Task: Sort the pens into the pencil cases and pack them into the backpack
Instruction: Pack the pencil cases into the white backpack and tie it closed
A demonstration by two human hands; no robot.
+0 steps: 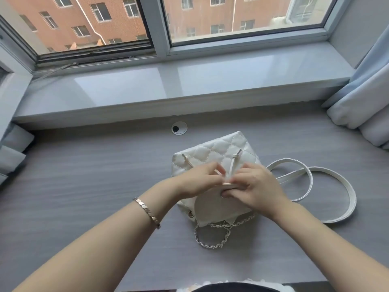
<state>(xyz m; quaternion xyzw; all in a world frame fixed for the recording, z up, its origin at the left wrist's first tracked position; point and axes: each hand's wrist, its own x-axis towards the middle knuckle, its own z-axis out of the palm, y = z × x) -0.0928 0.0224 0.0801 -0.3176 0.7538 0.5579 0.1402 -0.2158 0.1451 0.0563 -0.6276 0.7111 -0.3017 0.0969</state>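
Left hand (200, 182) and right hand (256, 186) meet over the middle of a small white quilted backpack (219, 148), which lies on its side on a grey wood-grain desk (84, 175), directly ahead of the person and slightly right of centre. Fingers of the left hand are curled, their tips pinching a thin white drawstring (232, 165) that runs down from the quilted body to the gap between the two hands. Fingers of the right hand are likewise curled, with the thumb below and the fingers above, pinching the edge of the smooth flap (212, 207) at its metal fitting. The two hands touch, or nearly touch, at the fingertips. A link bracelet (147, 211) circles the left wrist. White shoulder straps (315, 186) loop across the desk to the right of the backpack, passing just beside the right hand, and a chain handle (214, 234) curls on the desk at the near end of the backpack, between the forearms. Beyond the backpack, a round cable grommet (179, 128) is set in the desk near the window sill (189, 85). A pale curtain (362, 98) hangs at the right.
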